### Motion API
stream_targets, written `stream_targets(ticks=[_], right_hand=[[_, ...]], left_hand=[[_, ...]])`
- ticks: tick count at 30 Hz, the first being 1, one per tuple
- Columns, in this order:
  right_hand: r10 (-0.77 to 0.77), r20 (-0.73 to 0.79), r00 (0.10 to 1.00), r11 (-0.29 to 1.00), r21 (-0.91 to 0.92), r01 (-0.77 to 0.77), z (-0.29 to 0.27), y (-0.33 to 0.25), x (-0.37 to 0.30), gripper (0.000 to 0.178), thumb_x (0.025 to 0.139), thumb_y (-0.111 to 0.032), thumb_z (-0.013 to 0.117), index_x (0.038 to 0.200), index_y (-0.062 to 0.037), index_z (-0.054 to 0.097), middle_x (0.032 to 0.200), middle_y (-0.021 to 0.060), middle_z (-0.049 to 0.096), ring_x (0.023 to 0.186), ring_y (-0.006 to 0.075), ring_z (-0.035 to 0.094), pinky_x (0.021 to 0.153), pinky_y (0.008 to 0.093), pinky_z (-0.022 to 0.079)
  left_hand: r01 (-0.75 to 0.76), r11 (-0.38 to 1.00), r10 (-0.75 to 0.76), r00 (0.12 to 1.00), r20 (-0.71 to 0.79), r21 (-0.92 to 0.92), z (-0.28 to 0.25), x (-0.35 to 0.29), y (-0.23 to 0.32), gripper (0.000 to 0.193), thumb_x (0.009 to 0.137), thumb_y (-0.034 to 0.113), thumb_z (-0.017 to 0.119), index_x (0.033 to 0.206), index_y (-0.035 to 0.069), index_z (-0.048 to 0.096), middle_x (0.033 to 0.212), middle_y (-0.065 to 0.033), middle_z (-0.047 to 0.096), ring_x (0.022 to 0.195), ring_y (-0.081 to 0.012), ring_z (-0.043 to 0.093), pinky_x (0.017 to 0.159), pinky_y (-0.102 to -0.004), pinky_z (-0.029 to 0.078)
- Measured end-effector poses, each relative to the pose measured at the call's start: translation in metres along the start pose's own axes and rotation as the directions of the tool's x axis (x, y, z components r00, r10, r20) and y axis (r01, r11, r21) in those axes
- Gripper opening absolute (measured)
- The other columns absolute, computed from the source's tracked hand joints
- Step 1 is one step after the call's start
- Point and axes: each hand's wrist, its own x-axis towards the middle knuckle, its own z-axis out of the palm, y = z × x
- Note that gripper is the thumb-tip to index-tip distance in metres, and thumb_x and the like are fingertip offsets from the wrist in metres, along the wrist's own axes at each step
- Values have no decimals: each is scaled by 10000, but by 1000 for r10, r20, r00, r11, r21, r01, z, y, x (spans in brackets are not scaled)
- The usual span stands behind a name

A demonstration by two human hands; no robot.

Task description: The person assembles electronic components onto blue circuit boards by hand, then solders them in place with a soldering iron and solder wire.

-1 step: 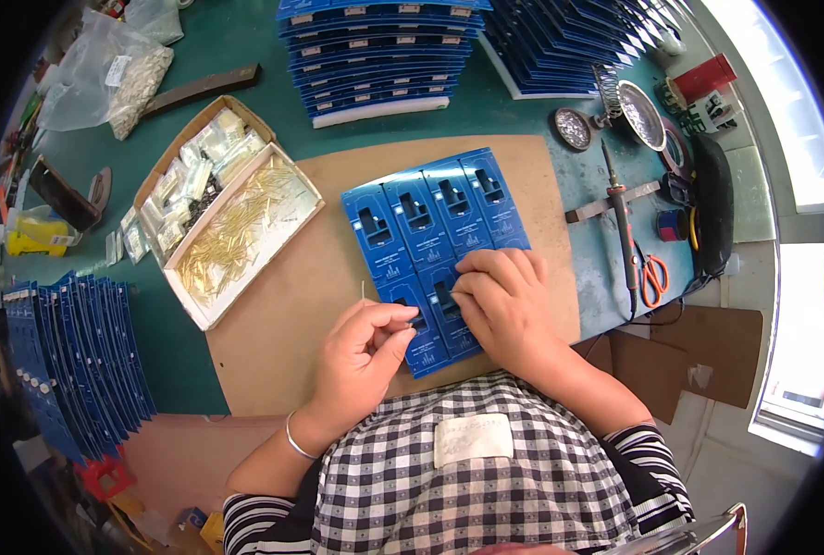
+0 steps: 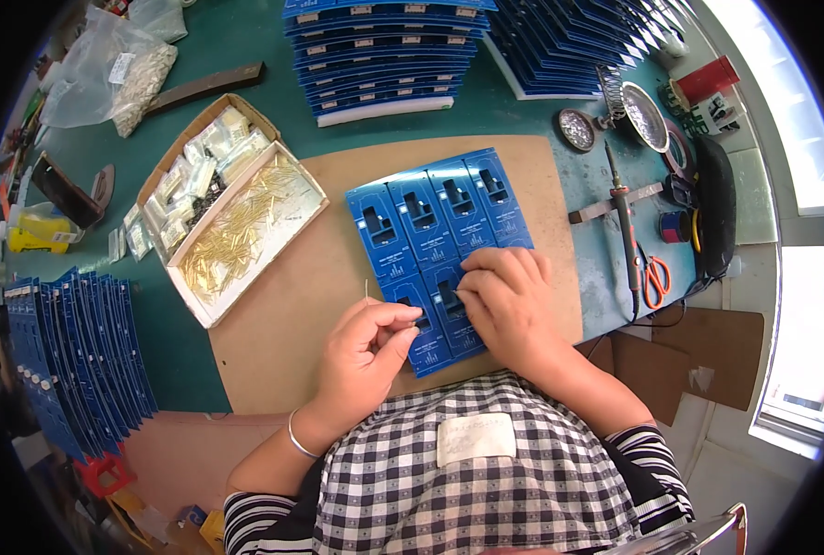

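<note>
A blue circuit board panel [image 2: 427, 215], divided into several sections with dark cutouts, lies on a brown board. Over its lower left section, my left hand [image 2: 364, 356] is closed with thumb and forefinger nearly together. A thin gold pin [image 2: 366, 289] sticks up from behind its fingers. My right hand [image 2: 512, 301] rests on the panel's right side, fingers curled and tips pinched beside a lower cutout. Anything between those tips is too small or hidden to name. Left of the panel stands an open cardboard box [image 2: 266, 259] with loose gold pins and small bagged parts.
Stacked blue panels [image 2: 389, 69] stand at the back, more [image 2: 560, 51] at the back right, and another row [image 2: 79, 361] at the left. On the right lie a soldering iron [image 2: 626, 227], orange-handled scissors [image 2: 656, 282] and a solder-filled dish [image 2: 576, 129]. Brown board [image 2: 273, 356] covers the middle.
</note>
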Motion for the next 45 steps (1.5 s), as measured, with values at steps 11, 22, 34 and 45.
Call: stream_targets(ticks=[11, 22, 34, 45], right_hand=[[-103, 20, 994, 988, -114, 105, 1, -2, 4, 141, 721, -108, 643, 859, -96, 615, 1000, 3, 572, 898, 174, 539, 855, 353, 376], [-82, 0, 997, 996, 27, 82, -18, -5, 4, 147, 737, -116, 696, 877, -119, 652, 1004, 6, 627, 930, 182, 564, 858, 359, 370], [139, 197, 971, 777, 586, -230, -15, -10, -11, 122, 816, -129, 693, 933, -107, 668, 965, 35, 635, 937, 219, 557, 845, 353, 359], [104, 150, 983, 837, 520, -168, -9, -11, -12, 105, 736, -50, 687, 807, -92, 622, 936, 41, 626, 923, 219, 562, 842, 352, 371]], left_hand=[[7, 996, -12, 999, -50, -89, 2, -3, -9, 128, 870, -13, 645, 987, 14, 600, 883, -34, 586, 688, -47, 542, 606, -193, 462], [114, 977, -112, 993, 25, -180, 1, -5, -6, 206, 879, -58, 616, 1034, 32, 514, 923, -28, 587, 824, -64, 578, 745, -203, 492], [71, 987, -64, 996, 54, -143, 11, -3, 6, 271, 847, -3, 674, 1102, 68, 617, 871, 11, 632, 604, -8, 440, 558, -178, 409], [-30, 984, 15, 996, 82, 178, 18, 5, 21, 362, 771, -36, 686, 1107, 80, 617, 797, -5, 626, 500, -42, 386, 462, -217, 349]])
